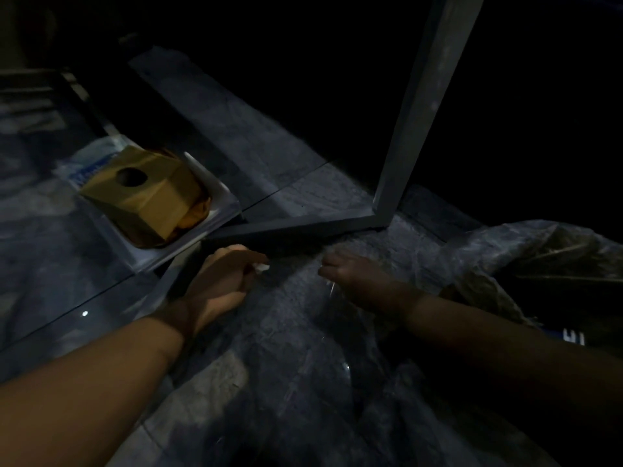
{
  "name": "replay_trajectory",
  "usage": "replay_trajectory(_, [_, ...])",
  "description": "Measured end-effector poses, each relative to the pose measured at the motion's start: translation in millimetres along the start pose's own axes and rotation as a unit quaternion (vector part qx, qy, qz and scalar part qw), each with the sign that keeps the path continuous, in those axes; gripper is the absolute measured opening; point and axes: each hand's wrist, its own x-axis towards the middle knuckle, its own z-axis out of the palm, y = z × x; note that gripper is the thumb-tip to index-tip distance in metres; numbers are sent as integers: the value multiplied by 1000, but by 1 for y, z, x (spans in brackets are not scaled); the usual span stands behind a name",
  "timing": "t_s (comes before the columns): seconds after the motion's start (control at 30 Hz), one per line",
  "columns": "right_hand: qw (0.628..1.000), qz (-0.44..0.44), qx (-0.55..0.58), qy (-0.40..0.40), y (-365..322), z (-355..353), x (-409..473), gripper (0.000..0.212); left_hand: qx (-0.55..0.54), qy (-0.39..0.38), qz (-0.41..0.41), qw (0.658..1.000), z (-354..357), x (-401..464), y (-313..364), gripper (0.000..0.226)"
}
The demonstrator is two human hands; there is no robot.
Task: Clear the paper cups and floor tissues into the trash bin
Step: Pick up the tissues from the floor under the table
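Down on the dim, grey, marbled floor (286, 332), whose polished surface is catching faint streaks of light, a small crumpled scrap of white tissue (261, 267) is being pinched by the left hand (226, 281), its fingers curled in around the scrap just in front of a dark metal frame (303, 227). That frame is being seen as a flat, square-edged bar running along the floor and then turning upward at a sharp corner into a pale, slanted leg. Beside the tissue, the right hand (350, 274) is being held low with knuckles bent; a thin glint is showing beneath it, but whether anything is being gripped cannot be told in the gloom. Behind the right forearm, a crinkled, translucent plastic bag (522, 251) is lying slumped, its wrinkled film folding over a dark opening. To the left, a tan cardboard box (148, 190) with a round hole in its top is resting tilted on a flat white tray (215, 200), the tray's corner touching the frame's bar. Open floor is being left between the two hands and toward the viewer; beyond the frame everything is being lost in blackness
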Motion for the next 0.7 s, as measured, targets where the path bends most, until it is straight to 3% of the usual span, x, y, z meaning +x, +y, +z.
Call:
replay_trajectory(0.13, [997, 24, 58, 46, -2, 0, 0, 32, 0, 39, -2, 999, 2, 1, 3, 18])
replay_trajectory(0.27, [989, 29, 119, 86, -10, -6, 1, 33, 11, 11, -32, 999, 2, 4, 11, 28])
replay_trajectory(0.37, [984, 43, 136, 111, -14, -11, 5, 28, 6, 20, -37, 999, 2, 7, 20, 24])
replay_trajectory(0.5, [970, 64, 147, 184, -14, -33, 10, 25, -16, 90, -27, 995, 0, 18, 34, 26])
replay_trajectory(0.7, [948, 71, 153, 270, -23, -107, -16, 29, -134, 176, -51, 974, -7, 37, 78, 31])
